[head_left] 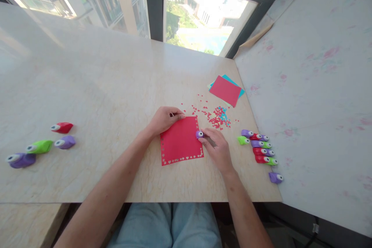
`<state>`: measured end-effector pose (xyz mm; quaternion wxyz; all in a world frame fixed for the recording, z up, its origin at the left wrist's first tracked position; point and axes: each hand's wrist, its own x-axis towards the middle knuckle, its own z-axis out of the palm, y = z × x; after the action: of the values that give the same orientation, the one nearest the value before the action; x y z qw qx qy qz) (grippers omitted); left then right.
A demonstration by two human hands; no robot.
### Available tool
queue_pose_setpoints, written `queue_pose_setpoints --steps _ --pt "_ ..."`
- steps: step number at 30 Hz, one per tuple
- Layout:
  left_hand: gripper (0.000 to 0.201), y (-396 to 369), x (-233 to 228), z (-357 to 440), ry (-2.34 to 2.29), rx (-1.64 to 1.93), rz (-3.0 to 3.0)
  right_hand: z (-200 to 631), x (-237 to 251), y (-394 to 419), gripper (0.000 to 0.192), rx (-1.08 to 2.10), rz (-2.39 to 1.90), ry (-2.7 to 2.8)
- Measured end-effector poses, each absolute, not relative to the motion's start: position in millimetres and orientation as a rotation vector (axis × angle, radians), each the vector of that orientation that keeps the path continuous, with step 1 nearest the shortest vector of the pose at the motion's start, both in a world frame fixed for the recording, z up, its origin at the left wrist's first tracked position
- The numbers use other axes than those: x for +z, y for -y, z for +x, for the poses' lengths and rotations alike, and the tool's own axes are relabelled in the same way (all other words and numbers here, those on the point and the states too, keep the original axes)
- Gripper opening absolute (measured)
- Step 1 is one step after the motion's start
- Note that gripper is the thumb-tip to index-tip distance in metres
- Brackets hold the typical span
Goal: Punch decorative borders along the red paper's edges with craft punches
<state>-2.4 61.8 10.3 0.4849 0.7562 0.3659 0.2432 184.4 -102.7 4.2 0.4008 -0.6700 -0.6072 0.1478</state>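
1. Nearest the camera, the person's lap in light blue trousers sits under the front edge of the tabletop [87,97], with both bare forearms reaching forward over it.
2. The right hand [216,149] rests on the tabletop at the right edge of the red paper sheet [180,139]; its fingers [207,133] are closed around a small purple punch [199,134] set against that edge.
3. The left hand [164,119] lies flat on the sheet's far left corner, fingers curled loosely and pressing it down, gripping nothing.
4. The sheet lies near the middle of the tabletop, with a row of small punched shapes along its near and right edges.
5. To the right, a cluster of punches [260,148] in purple, red and green lies close together.
6. Far to the left, four more punches [43,143] lie well apart from the hands.
7. Beyond the sheet, red and blue paper bits [217,116] are scattered.
8. Farther still lies a stack of coloured sheets [226,90], red on top.
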Motion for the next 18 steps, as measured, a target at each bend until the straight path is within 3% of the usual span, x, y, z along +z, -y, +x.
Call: queue_pose_setpoints --steps 18 --pt "0.023 -65.9 10.4 -2.2 -0.897 0.548 1.894 184.9 2.6 103.8 0.026 0.371 -1.714 1.527"
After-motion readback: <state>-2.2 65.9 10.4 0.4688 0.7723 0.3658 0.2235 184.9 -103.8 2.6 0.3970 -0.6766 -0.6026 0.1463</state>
